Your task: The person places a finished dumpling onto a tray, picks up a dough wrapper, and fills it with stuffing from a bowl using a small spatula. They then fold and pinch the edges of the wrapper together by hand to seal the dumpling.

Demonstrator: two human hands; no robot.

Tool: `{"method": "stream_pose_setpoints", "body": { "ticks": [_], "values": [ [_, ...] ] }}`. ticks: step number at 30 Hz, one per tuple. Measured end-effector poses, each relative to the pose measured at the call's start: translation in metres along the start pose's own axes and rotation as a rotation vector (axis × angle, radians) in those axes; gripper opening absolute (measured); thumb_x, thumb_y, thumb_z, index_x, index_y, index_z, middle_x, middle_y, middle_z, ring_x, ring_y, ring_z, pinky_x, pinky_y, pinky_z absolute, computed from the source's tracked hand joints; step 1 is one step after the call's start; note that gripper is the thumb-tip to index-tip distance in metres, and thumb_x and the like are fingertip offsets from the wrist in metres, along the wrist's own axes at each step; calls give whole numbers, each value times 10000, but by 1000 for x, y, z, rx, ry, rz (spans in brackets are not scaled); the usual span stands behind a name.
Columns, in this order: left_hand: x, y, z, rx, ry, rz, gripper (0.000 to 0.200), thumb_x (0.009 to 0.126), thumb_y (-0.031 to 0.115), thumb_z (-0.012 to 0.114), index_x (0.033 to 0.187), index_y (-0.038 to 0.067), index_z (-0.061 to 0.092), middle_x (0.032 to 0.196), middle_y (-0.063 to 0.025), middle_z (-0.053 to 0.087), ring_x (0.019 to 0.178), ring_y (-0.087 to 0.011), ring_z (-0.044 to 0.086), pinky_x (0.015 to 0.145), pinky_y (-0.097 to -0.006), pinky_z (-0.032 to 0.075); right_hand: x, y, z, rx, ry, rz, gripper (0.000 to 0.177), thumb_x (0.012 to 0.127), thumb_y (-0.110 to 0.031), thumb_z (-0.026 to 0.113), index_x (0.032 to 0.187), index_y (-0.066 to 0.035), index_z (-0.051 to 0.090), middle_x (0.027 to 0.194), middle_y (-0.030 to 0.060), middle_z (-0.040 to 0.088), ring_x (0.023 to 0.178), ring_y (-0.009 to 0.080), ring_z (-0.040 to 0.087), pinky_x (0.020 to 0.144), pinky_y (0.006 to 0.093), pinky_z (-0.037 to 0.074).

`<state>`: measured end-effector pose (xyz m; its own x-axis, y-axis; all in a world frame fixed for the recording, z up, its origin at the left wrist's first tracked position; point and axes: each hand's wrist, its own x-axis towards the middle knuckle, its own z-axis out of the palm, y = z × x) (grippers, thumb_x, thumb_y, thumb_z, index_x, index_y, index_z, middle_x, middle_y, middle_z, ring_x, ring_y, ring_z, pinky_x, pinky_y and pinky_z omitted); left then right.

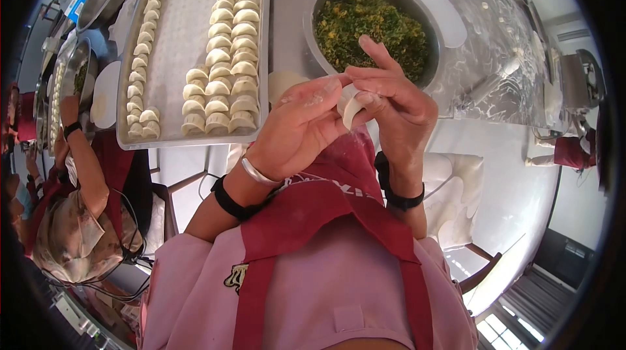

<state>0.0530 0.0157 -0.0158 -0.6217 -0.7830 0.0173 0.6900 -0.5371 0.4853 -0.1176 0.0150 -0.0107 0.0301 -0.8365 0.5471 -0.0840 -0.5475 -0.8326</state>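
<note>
A pale folded dumpling (352,110) is between my two hands, in front of my apron. My left hand (297,125) is curled beside it from the left, with its fingers against the dough. From the other side my right hand (403,105) pinches the dumpling's edge between thumb and fingers, one finger raised. Flour dusts both hands. Just beyond them stands a metal bowl (314,40) with chopped green and yellow filling (372,24). To the left lies a metal tray (186,50) bearing rows of folded dumplings (218,70).
White round wrappers or plates (442,17) lie beside the bowl. The metal table (495,43) is streaked with flour at the right. On the left another person's arm (88,167) reaches toward a second bowl (81,57). A chair (466,200) stands below the table's edge.
</note>
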Motion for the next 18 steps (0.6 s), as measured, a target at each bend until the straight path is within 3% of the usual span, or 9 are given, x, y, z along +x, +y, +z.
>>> {"method": "stream_pose_setpoints", "body": {
  "ticks": [6,8,10,12,15,18],
  "values": [
    [-1,5,4,59,24,-36,374,1067,245,379,1296,-29,488,1413,-176,476,1296,-268,495,1138,-459,375,-2,2,-3,-37,-59,7,111,809,7,731,915,-28,734,1024,134,743,1237,347,583,1149,540,283],
    [-1,6,1,33,35,-52,370,1067,262,384,1285,-15,496,1417,-176,472,1290,-271,498,1135,-465,380,-1,-6,1,64,-42,176,118,808,9,731,921,-25,736,1041,138,739,1239,348,581,1148,534,288],
    [0,8,-1,19,40,-81,367,1065,273,396,1278,-7,500,1415,-174,476,1282,-274,504,1127,-468,389,1,-7,0,40,-99,164,128,806,15,730,928,-20,737,1054,144,735,1241,347,579,1147,528,294],
    [-1,10,-3,18,40,-125,367,1060,281,415,1274,-4,503,1406,-169,487,1271,-276,513,1114,-468,403,4,1,-8,-109,-229,-28,140,802,26,728,936,-13,737,1065,151,732,1245,344,576,1144,522,302],
    [1,4,4,50,19,47,400,1052,266,439,1338,-13,473,1377,-154,516,1262,-264,522,1084,-451,430,1,1,2,5,37,60,142,797,38,726,931,-6,735,1048,154,734,1247,336,575,1139,521,310],
    [0,-2,10,265,61,107,463,1033,205,488,1427,-23,405,1360,-140,537,1251,-259,540,1069,-442,447,-1,1,16,-39,212,83,140,796,41,724,928,-6,736,1026,148,738,1227,328,591,1137,526,313]
  ]
}}
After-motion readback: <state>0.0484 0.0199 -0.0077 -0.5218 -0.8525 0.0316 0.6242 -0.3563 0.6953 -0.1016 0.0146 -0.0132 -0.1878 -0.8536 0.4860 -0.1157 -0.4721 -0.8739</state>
